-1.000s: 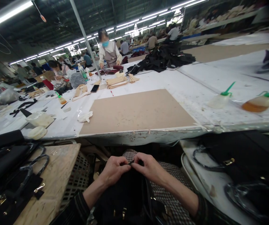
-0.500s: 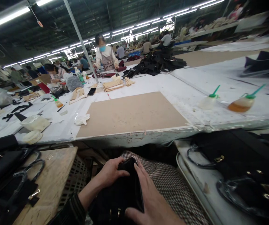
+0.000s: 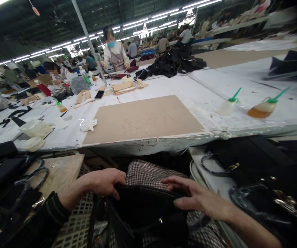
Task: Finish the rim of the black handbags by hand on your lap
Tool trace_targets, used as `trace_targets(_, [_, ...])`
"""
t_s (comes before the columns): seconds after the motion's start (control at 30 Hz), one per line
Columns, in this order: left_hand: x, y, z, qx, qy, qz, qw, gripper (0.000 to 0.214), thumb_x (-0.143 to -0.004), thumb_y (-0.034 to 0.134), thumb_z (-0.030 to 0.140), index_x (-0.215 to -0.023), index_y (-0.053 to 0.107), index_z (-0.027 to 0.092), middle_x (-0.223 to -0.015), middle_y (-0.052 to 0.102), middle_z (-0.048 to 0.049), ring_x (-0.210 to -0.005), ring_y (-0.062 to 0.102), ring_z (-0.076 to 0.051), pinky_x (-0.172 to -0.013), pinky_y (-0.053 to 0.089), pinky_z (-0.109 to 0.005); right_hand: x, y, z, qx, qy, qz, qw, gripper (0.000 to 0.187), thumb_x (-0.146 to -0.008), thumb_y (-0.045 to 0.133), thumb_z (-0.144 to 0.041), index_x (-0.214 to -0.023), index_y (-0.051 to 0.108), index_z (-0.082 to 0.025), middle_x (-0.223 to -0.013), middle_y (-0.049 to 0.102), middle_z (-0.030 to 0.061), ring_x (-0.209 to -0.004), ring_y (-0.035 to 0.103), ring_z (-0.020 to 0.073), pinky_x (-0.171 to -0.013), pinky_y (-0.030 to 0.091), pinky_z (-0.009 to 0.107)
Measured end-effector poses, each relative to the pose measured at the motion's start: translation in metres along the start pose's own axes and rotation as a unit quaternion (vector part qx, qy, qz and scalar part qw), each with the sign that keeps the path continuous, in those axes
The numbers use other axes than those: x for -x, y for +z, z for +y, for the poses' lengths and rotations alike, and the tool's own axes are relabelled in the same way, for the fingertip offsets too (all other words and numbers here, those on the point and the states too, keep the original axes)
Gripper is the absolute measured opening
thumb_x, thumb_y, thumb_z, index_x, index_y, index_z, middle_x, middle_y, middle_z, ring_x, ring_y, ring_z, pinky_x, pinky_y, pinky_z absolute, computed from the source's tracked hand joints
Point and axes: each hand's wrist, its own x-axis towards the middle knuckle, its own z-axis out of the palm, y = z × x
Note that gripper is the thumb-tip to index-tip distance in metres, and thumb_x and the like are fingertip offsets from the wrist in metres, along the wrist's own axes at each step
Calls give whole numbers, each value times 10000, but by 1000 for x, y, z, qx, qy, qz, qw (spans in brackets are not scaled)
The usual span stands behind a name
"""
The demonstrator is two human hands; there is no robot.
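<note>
Your black bag (image 3: 148, 213) sits on your lap at 6 o'clock, low in the view & just under the edge of the white surface (image 3: 215, 100).

Your left hand (image 3: 101, 184) is at 7 o'clock. Its fingers (image 3: 116, 193) are curled tight over the bag's top edge. Your right hand (image 3: 197, 198) is at 5 o'clock, w/ fingers hooked over the other side of the edge. One hand on each side prob. pulls the mouth wide, so it gapes open toward you. The lap holds the bag up, so both hands are free for the rim.

The brown board (image 3: 143, 119) lies flat at 12 o'clock, bare. Two squeeze bottles (image 3: 263, 108) lie tipped at 2 o'clock, well apart from you. More black bags (image 3: 254, 162) are piled at 3 o'clock, close by.

Hard to see: the inside of your bag is all dark, so you can't tell what's in it. Your right thumb is hidden. The bag's bottom is cut off by the frame. The dark heap at 9 o'clock is a blur of straps & clips.
</note>
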Motion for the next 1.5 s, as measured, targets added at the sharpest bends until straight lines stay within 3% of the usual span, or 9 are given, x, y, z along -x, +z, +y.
trace_targets(0.1, [-13,17,-2,122,37,-6,992,436,-687,735,153,-1105,634,219,-1118,627,-19,-1035,571,-198,-915,446,-306,-12,4,22,-37,-7,35,999,482,-785,702,-332,-1256,614,-273,-1252,628,55,-1156,576,269,-920,491,359])
trace_targets(0.17, [-20,26,-6,191,25,29,981,478,-731,730,196,-1180,565,209,-1128,614,-28,-990,565,-175,-870,449,-286,-17,6,30,-51,-29,54,997,489,-798,708,-355,-1266,605,-257,-1258,632,73,-1188,563,284,-963,479,392])
trace_targets(0.4, [-34,38,-9,67,-16,96,993,222,-753,741,277,-904,604,189,-820,589,41,-775,514,-129,-712,387,-224,-19,7,30,-19,-53,96,994,446,-792,749,-409,-1187,637,-232,-1179,666,78,-1140,599,283,-980,489,415])
trace_targets(0.57, [-39,45,0,-34,22,116,992,166,-785,745,298,-903,656,222,-885,643,50,-839,569,-133,-752,383,-215,-18,6,22,55,-78,95,991,353,-791,760,-329,-1117,645,-259,-1089,682,11,-1054,620,230,-944,491,336])
trace_targets(0.77, [-45,52,-2,-57,49,130,989,117,-865,674,320,-831,652,210,-884,665,28,-824,591,-131,-767,400,-215,-21,13,15,222,-133,116,959,104,-850,710,-283,-939,665,-254,-873,677,-42,-823,611,173,-770,460,264])
trace_targets(0.87, [-47,54,-3,-40,58,142,987,134,-882,649,295,-790,633,199,-949,672,10,-869,597,-138,-809,408,-219,-23,20,18,236,-136,152,950,67,-864,704,-291,-876,660,-242,-813,673,-41,-782,612,170,-735,447,261])
trace_targets(1.03, [-47,57,-2,8,69,164,984,146,-863,669,249,-737,625,188,-1089,664,-11,-988,605,-153,-897,404,-224,-19,23,27,186,-152,195,951,135,-839,736,-261,-886,613,-232,-981,690,2,-941,635,202,-837,476,282])
trace_targets(1.17, [-46,56,-4,22,74,156,985,154,-849,690,271,-730,655,181,-1106,655,-32,-993,608,-169,-911,408,-245,-13,21,28,234,-224,200,925,144,-872,702,-218,-916,567,-240,-1193,630,41,-1146,575,214,-978,444,314])
trace_targets(1.5, [-44,54,-2,34,86,137,986,116,-826,718,234,-725,683,188,-1131,641,-19,-1023,606,-170,-928,406,-253,-12,20,26,339,-225,180,895,19,-917,656,-218,-917,647,-234,-1189,635,28,-1070,621,182,-921,475,277])
